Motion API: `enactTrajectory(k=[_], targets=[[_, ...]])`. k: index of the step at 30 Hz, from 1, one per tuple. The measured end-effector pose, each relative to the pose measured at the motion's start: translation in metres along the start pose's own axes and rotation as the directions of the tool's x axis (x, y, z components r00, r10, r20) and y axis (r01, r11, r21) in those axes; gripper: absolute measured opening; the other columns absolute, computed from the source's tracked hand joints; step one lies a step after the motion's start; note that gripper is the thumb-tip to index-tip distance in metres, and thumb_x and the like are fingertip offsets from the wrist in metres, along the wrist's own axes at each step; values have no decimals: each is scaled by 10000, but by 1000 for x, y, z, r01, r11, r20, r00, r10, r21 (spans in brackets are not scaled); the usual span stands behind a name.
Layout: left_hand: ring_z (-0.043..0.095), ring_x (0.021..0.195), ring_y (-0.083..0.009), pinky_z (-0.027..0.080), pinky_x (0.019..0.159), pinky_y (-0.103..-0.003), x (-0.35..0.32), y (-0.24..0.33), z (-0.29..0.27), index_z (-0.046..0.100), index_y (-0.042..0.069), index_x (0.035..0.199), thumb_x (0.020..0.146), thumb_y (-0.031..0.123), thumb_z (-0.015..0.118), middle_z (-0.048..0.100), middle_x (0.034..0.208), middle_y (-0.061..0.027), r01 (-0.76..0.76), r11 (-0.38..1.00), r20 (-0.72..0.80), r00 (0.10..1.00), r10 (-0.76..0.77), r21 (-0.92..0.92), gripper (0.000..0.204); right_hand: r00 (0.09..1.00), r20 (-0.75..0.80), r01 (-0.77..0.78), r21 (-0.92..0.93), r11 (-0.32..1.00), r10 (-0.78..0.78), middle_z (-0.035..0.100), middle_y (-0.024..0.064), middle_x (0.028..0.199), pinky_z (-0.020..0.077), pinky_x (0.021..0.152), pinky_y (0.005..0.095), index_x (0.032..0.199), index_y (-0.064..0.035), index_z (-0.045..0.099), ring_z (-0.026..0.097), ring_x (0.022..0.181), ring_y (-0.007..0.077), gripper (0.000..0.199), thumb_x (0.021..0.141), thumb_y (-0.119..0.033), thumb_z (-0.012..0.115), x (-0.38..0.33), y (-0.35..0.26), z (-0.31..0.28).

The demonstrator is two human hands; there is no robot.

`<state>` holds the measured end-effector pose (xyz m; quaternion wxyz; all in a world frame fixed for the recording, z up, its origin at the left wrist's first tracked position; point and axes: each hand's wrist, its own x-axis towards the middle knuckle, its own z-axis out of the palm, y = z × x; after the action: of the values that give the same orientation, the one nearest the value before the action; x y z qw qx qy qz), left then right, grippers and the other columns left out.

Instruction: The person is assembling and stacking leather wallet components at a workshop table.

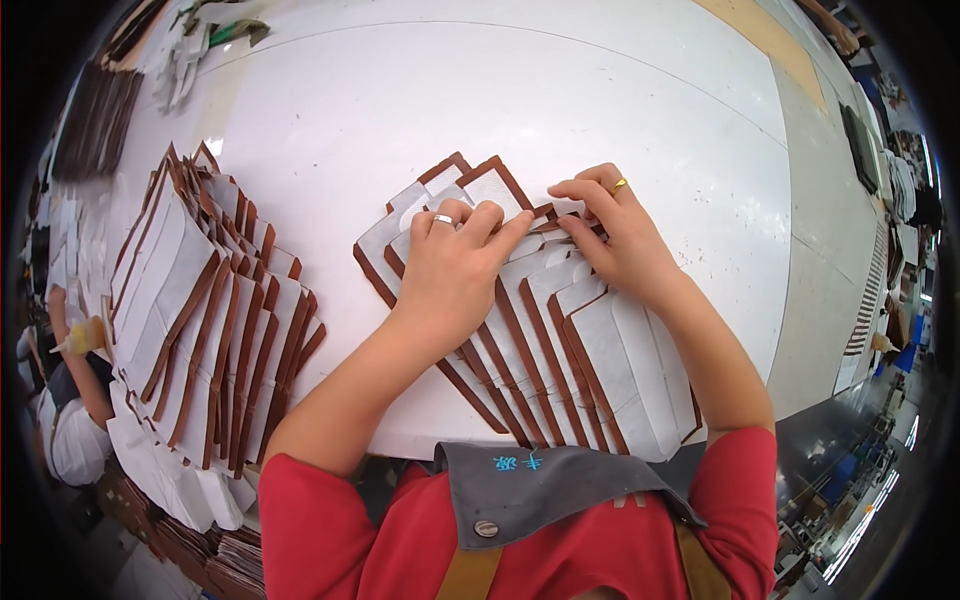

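Observation:
Several white panels with brown edging [640, 370] lie overlapped like a fan on the table in front of me. My left hand [455, 270], with a silver ring, bends its fingers over the upper part of the fan; its thumb reaches to a brown edge and its fingertips are partly hidden. Close by on the right, my right hand [620, 235] wears a gold-coloured ring. Its thumb touches the brown edging near the top of the fan, while the index finger is raised apart from it. Two panel corners [495, 185] stick out beyond my hands.
On the left stands a thick, uneven pile of similar panels [210, 320]. Behind it are a dark brown stack [98, 120] and white scraps [185, 55]. At the far left, a co-worker's arm [90, 385] is beside a yellowish bottle [85, 335]. The white table [400, 110] extends ahead.

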<state>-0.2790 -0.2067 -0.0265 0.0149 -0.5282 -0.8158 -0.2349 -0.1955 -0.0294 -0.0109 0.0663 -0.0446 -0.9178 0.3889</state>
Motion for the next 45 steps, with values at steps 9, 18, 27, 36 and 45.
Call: enactTrajectory(k=[9,18,27,36,45], targets=[[457,798,-200,305,719,-334,0,0,0,605,110,1067,688,-23,527,485,857,-14,1,1000,-14,1000,-1,2,409,1000,-11,25,32,999,-25,518,96,920,462,647,309,966,-60,617,531,755,219,175,805,-21,559,-3,6,3],[460,790,-199,307,709,-334,0,0,-1,605,107,1071,684,-19,533,494,860,-15,12,1000,1,1000,-12,-12,413,982,-33,175,-247,953,-188,532,54,898,426,700,302,983,-78,627,519,789,196,228,779,1,564,-6,4,4],[461,787,-198,311,715,-334,0,2,-1,604,107,1072,687,-16,533,481,850,-11,2,1000,-8,1000,-1,31,410,981,-27,166,-388,907,-191,567,-11,890,381,699,282,979,-92,605,513,794,145,296,705,2,544,-5,0,6],[471,765,-191,318,722,-335,1,4,0,598,105,1075,691,-18,531,491,848,-13,-24,996,-46,999,28,82,409,966,24,247,-392,886,-258,570,-18,878,377,709,287,897,-98,624,509,792,143,220,714,-6,542,-7,-1,1],[479,798,-240,333,708,-358,7,-14,-4,568,66,1044,758,-11,506,511,887,-54,148,925,-134,969,-205,-351,303,995,7,-100,117,988,100,563,116,956,443,699,305,1061,-39,551,532,792,212,247,820,-83,524,40,-12,-3]])
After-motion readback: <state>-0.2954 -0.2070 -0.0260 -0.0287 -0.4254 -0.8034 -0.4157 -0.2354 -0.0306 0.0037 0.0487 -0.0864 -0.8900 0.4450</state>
